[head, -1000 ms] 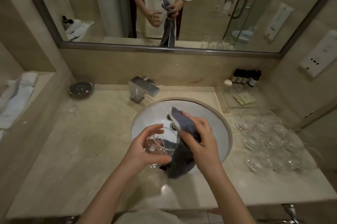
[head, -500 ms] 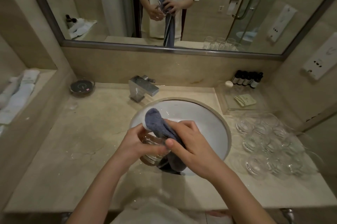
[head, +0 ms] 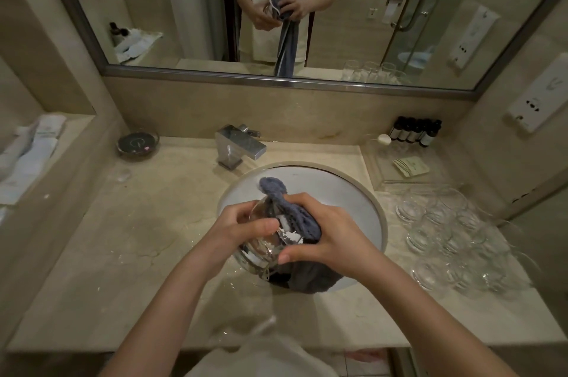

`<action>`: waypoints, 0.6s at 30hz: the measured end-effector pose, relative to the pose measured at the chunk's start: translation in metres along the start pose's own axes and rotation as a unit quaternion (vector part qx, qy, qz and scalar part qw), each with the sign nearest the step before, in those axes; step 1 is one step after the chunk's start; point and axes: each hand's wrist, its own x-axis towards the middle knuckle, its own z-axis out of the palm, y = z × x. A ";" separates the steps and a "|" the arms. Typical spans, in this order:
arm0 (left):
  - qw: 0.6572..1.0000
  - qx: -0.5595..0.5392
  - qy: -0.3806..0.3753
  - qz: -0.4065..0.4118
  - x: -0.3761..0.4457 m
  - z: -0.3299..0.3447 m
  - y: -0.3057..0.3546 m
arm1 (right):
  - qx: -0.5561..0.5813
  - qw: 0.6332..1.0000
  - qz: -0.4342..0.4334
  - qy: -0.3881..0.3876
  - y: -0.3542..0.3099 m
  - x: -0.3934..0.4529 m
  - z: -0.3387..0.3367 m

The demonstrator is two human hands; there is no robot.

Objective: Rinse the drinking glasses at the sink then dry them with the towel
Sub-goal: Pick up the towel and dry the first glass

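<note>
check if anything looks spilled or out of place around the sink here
Water is splashed on the counter left of and in front of the basin, in drops and streaks. Otherwise nothing stands out: the left hand holds a glass while the right hand works the towel.

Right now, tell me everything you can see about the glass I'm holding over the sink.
The glass is clear and rounded, with a thick base, and shines with highlights. It is tilted, its base toward the camera, held above the near edge of the sink. The left hand grips its side. The right hand holds the grey-blue towel, which is pushed into its mouth, one end sticking up behind it.
</note>
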 end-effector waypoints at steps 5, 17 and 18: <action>0.999 0.031 -0.039 0.001 0.005 0.000 0.003 | -0.032 0.998 0.016 -0.052 0.001 0.002 0.001; 0.979 0.003 0.105 -0.175 0.004 0.009 0.000 | -0.027 0.999 0.030 -0.001 0.021 -0.006 0.020; 0.970 -0.013 0.096 -0.221 0.004 0.012 0.001 | -0.055 0.998 0.028 0.015 0.020 -0.004 0.021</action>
